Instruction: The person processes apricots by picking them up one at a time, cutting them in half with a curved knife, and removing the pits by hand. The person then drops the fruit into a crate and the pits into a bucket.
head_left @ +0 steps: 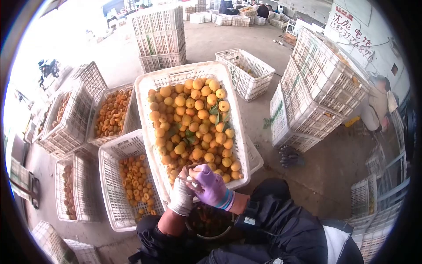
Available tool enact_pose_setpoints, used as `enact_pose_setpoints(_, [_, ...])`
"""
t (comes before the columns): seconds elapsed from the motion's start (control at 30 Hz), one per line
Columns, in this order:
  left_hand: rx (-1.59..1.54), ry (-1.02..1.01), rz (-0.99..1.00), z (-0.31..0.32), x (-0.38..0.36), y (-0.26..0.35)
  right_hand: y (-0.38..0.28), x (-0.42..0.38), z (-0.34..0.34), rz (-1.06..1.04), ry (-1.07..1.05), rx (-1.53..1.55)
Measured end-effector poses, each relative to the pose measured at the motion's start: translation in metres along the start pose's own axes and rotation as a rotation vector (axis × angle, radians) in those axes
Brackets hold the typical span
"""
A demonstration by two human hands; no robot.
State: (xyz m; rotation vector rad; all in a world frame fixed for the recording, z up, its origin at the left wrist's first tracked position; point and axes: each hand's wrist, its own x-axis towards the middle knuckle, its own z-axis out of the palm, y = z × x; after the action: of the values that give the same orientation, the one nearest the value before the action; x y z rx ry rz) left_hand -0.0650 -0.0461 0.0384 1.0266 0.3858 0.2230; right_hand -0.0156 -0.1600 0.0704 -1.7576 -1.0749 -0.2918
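Observation:
My left hand (180,196), in a white glove with bare fingers, is closed near the bottom edge of a white plastic crate (238,145). My right hand (210,185), in a purple glove, is closed against it. A thin, light-coloured piece (192,181) shows between the hands, too small to name. Whatever else the fingers grip is hidden. Whole apricots (198,115) with a few green leaves (216,112) fill the tilted crate before me. Below my hands, a round container (211,220) with dark contents sits between my legs.
To the left, one crate (115,193) contains opened apricots (135,182); another holds more orange halves (112,112). Stacked crates rise at the back (159,35) and right (314,83). A dark glove (290,156) lies on the floor. A person (378,105) is at far right.

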Motion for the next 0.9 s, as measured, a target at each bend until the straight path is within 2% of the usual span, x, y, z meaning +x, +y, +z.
enact_pose_setpoints(0.07, [0.044, -0.109, -0.088, -0.029, 0.017, -0.026, -0.003, 0.000, -0.001, -0.011, -0.045, -0.072])
enact_pose_setpoints(0.1, [-0.301, -0.168, -0.248, -0.028, 0.022, -0.021, -0.003, 0.002, 0.001, -0.011, -0.053, -0.063])
enact_pose_setpoints(0.13, [-0.301, -0.170, -0.247, -0.024, 0.023, -0.020, -0.003, 0.005, 0.001, -0.014, -0.061, -0.054])
enact_pose_setpoints(0.17, [-0.464, -0.001, -0.257, -0.018, 0.026, -0.018, 0.001, 0.011, 0.003, -0.112, 0.025, -0.060])
enact_pose_setpoints(0.2, [-0.622, 0.174, -0.269, -0.005, 0.022, -0.005, 0.010, 0.011, 0.006, -0.113, 0.028, -0.059])
enact_pose_setpoints(0.23, [-0.526, 0.125, -0.265, 0.004, 0.015, 0.006, 0.020, 0.009, 0.012, 0.128, 0.024, 0.279])
enact_pose_setpoints(0.27, [-0.458, -0.081, -0.251, -0.023, 0.017, -0.001, 0.025, 0.004, 0.016, 0.379, 0.014, 0.621])
enact_pose_setpoints(0.3, [-0.448, -0.096, -0.227, -0.018, 0.013, 0.007, 0.012, 0.014, -0.001, 0.684, -0.064, 0.902])
enact_pose_setpoints(0.37, [-0.361, -0.067, -0.174, -0.009, 0.007, 0.017, 0.009, 0.019, -0.014, 1.021, -0.024, 1.186])
enact_pose_setpoints(0.4, [-0.283, -0.039, -0.140, -0.008, 0.004, 0.016, 0.014, 0.021, -0.018, 1.062, -0.031, 1.212])
enact_pose_setpoints(0.47, [-0.292, -0.141, -0.189, -0.016, 0.011, 0.010, 0.021, 0.020, -0.027, 0.972, -0.075, 1.400])
enact_pose_setpoints(0.53, [-0.264, -0.108, -0.162, -0.014, 0.015, 0.009, 0.020, 0.024, -0.030, 0.918, -0.095, 1.426])
enact_pose_setpoints(0.6, [-0.222, -0.059, -0.223, -0.010, 0.010, 0.014, 0.020, 0.027, -0.031, 0.884, -0.110, 1.461])
enact_pose_setpoints(0.67, [-0.257, -0.104, -0.230, -0.014, 0.014, 0.008, 0.018, 0.028, -0.030, 0.868, -0.111, 1.438])
enact_pose_setpoints(0.73, [-0.219, -0.027, -0.063, -0.008, 0.014, 0.008, 0.020, 0.028, -0.033, 0.864, -0.155, 1.408])
enact_pose_setpoints(0.77, [-0.220, -0.021, -0.067, -0.005, 0.010, 0.009, 0.020, 0.027, -0.034, 0.854, -0.198, 1.376])
enact_pose_setpoints(0.83, [0.006, 0.130, 0.011, 0.019, -0.006, 0.034, 0.012, 0.031, -0.035, 0.853, -0.192, 1.323])
enact_pose_setpoints(0.87, [0.006, 0.131, 0.013, 0.015, -0.007, 0.035, 0.010, 0.032, -0.036, 0.846, -0.183, 1.265])
enact_pose_setpoints(0.9, [0.074, 0.015, 0.016, 0.009, -0.009, 0.036, 0.016, 0.030, -0.035, 0.822, -0.204, 1.179])
